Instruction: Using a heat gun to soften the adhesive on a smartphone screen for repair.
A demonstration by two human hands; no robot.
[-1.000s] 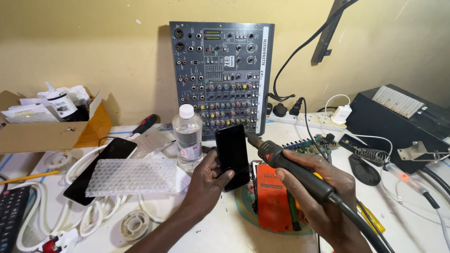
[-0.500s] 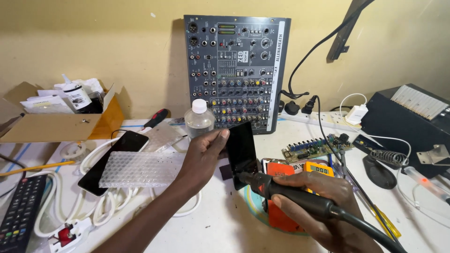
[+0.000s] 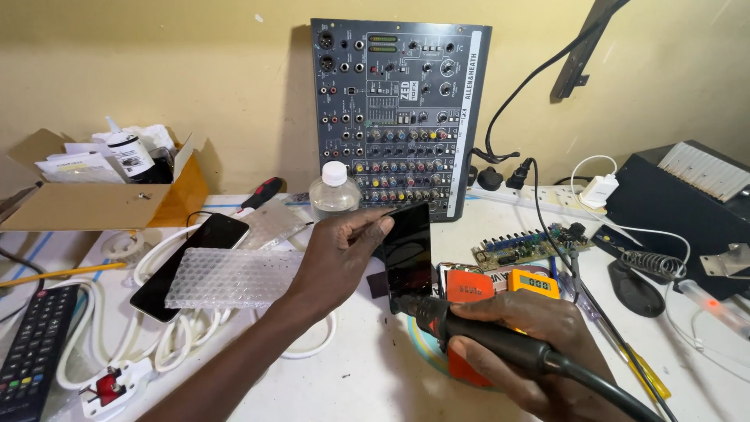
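My left hand (image 3: 337, 254) grips a black phone (image 3: 408, 248), holding it upright on its lower edge on the white table (image 3: 367, 375). My right hand (image 3: 522, 337) is wrapped around the black handle of a hot-air tool (image 3: 469, 332). The tool's nozzle points left at the bottom edge of the phone. A thick black cable runs from the handle to the lower right. Under my right hand lies an orange meter (image 3: 508, 285).
An audio mixer (image 3: 398, 109) leans on the wall behind a clear bottle (image 3: 334, 194). A second phone (image 3: 191, 262), bubble wrap (image 3: 230, 277), white cable, plug and remote (image 3: 35, 352) lie left. A green circuit board (image 3: 531, 242), cardboard box (image 3: 101, 184) and black station (image 3: 680, 199) surround.
The hot-air tool dropped from beside the phone's middle down to its bottom edge. My left hand shifted its grip from the lower part to the phone's upper left edge.
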